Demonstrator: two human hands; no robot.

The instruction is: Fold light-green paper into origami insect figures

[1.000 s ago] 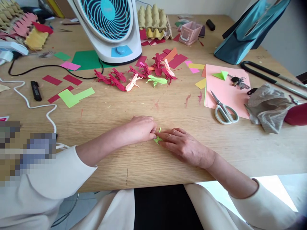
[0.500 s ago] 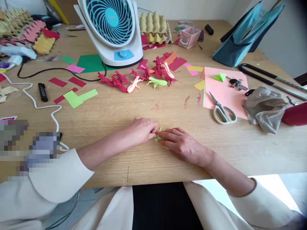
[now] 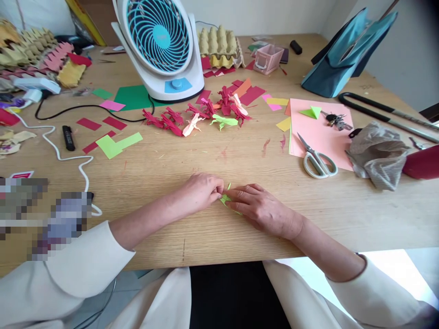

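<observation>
A small light green folded paper [image 3: 224, 199] lies on the wooden table between my two hands, mostly covered by fingers. My left hand [image 3: 206, 189] is closed in a pinch at its left edge. From the right, my right hand [image 3: 262, 208] holds it down, fingers stretched over it and the thumb hidden. Beyond the hands sits a cluster of folded paper figures: several red ones [image 3: 171, 121], a pale pink one [image 3: 192, 124] and a light green one [image 3: 223, 121].
Scissors [image 3: 318, 160] and keys [image 3: 338, 121] rest on pink paper sheets [image 3: 300, 137] at the right, near a crumpled plastic bag [image 3: 379, 153]. A fan [image 3: 176, 87] stands at the back. Green paper pieces [image 3: 115, 144], a black marker [image 3: 68, 138] and a white cable [image 3: 56, 157] lie left.
The view has shifted slightly. The left hand has drawn back a little from the green folded paper; the right hand stays in nearly the same place.
</observation>
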